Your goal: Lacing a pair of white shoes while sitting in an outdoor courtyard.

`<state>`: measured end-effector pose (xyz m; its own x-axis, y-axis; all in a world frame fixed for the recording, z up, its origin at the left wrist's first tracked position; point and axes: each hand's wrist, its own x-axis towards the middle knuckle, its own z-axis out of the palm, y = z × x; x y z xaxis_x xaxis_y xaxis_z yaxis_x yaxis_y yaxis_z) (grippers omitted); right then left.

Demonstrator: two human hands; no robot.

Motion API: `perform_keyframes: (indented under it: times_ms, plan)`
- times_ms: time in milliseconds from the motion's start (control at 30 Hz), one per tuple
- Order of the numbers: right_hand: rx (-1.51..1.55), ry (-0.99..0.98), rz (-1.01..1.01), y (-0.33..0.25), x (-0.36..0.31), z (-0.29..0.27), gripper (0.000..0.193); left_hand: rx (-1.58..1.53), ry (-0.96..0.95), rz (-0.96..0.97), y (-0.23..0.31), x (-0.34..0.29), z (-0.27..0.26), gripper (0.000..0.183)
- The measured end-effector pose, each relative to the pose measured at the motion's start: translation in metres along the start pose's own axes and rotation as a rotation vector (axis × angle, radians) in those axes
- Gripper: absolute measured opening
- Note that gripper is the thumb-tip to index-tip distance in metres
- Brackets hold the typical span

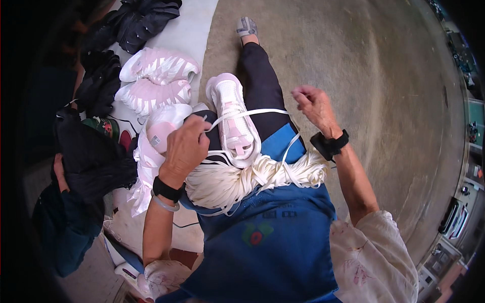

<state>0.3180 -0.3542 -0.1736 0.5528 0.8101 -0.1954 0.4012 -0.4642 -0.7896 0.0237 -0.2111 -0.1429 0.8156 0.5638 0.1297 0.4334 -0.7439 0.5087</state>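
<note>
Right, pink shoe [231, 118] sits on the lap. Left hand [186, 146] pinches the white lace [247, 112] at the eyelets; right hand [314, 103] holds its far end, fingers closed. Keep lace flat, even tension; spare lace bundle [252, 179] just below.

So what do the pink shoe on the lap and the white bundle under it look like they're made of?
Pink shoe: looks like matte knit or mesh fabric with a paler, smoother sole edge; no shine.
White bundle: flat woven laces, probably cotton or polyester, soft and dull, lying in loose strands.
Left hand and right hand each pinch one lace.
</note>
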Motion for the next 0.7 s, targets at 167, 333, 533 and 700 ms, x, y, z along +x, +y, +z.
perform_keyframes:
  times_ms: [167,333,533,700]
  plan:
    - [0.095,-0.228,-0.325,-0.035,-0.007,0.035,0.014,-0.270,0.148,-0.183,0.021,0.028,0.013,0.011]
    - [-0.069,-0.315,-0.443,-0.041,-0.012,0.035,0.012,-0.234,-0.012,-0.285,0.003,0.017,0.026,0.016]
    - [0.169,-0.640,-0.232,-0.052,-0.036,-0.015,0.012,-0.395,0.159,-0.378,0.016,-0.003,0.006,0.022]
    - [-0.111,-0.817,-0.446,-0.046,-0.064,-0.011,0.027,-0.647,-0.004,-0.657,0.020,-0.013,0.015,0.020]
